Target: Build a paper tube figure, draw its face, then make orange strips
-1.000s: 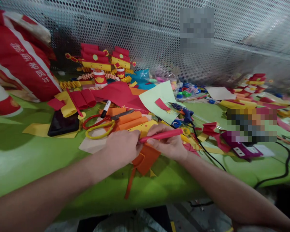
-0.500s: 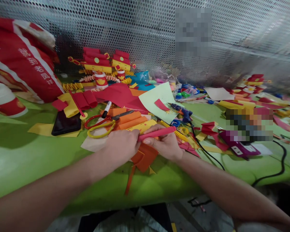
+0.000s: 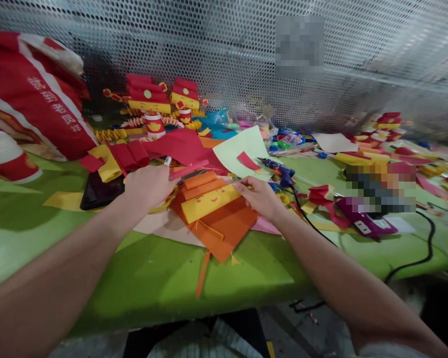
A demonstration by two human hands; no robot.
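Your right hand (image 3: 262, 197) pinches the yellow roll (image 3: 211, 203) by its right end, over orange paper (image 3: 229, 232); your left hand (image 3: 147, 188) hides its grip. Likely light and crushable, so hold its ends gently.

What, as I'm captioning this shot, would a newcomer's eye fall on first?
Probably the yellow paper roll with a drawn smiling face, front centre over an orange paper sheet, its right end at the right hand. Next, two paper figures with red hats and yellow faces, standing left of centre before the perforated grey metal screen. The large red-and-white bag at far left also stands out.
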